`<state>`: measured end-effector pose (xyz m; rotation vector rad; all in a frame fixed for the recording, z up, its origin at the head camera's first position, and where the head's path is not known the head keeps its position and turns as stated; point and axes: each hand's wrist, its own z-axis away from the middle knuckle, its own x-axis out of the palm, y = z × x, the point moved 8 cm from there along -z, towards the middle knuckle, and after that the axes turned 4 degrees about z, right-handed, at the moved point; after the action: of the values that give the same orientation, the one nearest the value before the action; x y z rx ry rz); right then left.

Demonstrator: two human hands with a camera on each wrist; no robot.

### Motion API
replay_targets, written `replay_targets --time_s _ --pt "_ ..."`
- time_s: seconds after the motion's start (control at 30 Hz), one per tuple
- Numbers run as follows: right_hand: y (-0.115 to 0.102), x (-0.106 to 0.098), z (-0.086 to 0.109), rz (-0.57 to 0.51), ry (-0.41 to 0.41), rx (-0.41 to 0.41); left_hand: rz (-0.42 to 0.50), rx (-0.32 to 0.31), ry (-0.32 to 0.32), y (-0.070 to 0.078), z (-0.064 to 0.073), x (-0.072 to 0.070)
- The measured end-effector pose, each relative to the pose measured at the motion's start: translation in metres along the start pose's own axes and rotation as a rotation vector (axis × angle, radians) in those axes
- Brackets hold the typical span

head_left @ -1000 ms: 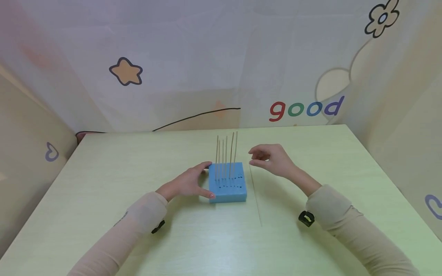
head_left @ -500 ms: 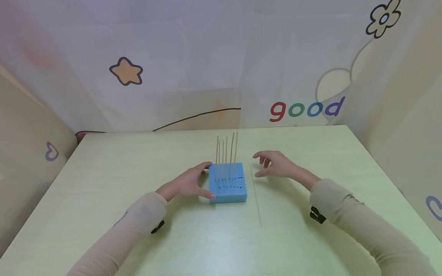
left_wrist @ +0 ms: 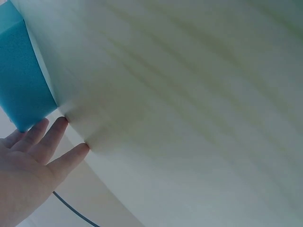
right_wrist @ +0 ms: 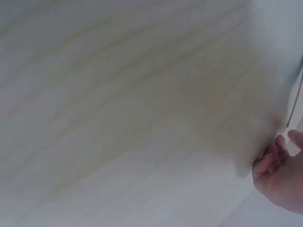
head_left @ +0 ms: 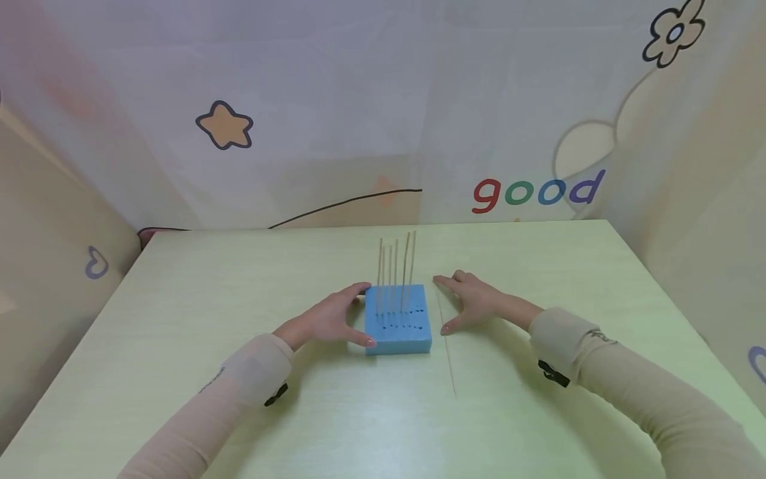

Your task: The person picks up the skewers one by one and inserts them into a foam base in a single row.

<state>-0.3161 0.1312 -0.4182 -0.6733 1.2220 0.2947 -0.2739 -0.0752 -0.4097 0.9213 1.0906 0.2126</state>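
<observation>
In the head view a blue foam block (head_left: 397, 347) sits mid-table, its top dotted with small holes. Several thin wooden sticks (head_left: 406, 266) stand up from it in a row, some leaning slightly. My left hand (head_left: 328, 320) holds the block's left side, thumb at the near corner and forefinger at the far one. In the left wrist view its other fingers lie by the block's (left_wrist: 26, 75) lower edge. Right of the block, one loose stick (head_left: 451, 366) lies on the table. My right hand (head_left: 477, 301) spreads thumb and forefinger along this stick (right_wrist: 296, 97), gripping nothing visibly.
The pale table (head_left: 239, 279) reaches back to a printed cloth (head_left: 335, 100) hanging behind. More cloth hangs at the left and right sides. Black straps (head_left: 553, 374) show under both sleeve cuffs.
My right hand has come down and nearer to the loose stick, and its thumb and forefinger have spread apart. The left hand stays on the block.
</observation>
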Motion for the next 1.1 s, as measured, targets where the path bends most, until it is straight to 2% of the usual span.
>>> replay_targets --time_s 0.17,0.4,0.53,0.7,0.87,0.97,1.1 --pt "-0.001 0.004 0.001 -0.002 -0.002 -0.020 -0.011 -0.005 -0.007 -0.001 0.000 0.002" --pt "0.000 0.001 -0.003 -0.074 -0.001 -0.002 -0.019 0.012 0.004 -0.001 0.000 0.000" --pt "0.005 -0.001 -0.005 -0.199 -0.040 0.048 -0.017 0.011 0.003 0.000 -0.001 0.000" --pt "0.012 -0.013 -0.003 -0.413 -0.055 0.106 -0.017 0.006 0.007 0.000 -0.003 0.000" --pt "0.017 -0.031 0.004 -0.609 0.018 0.150 -0.010 0.014 0.004 0.002 -0.003 0.000" --pt "0.019 -0.040 0.009 -0.655 0.075 0.157 -0.009 0.015 0.005 0.002 -0.003 0.001" --pt "0.020 -0.051 0.015 -0.660 0.159 0.139 -0.012 0.009 0.010 0.000 -0.003 0.001"
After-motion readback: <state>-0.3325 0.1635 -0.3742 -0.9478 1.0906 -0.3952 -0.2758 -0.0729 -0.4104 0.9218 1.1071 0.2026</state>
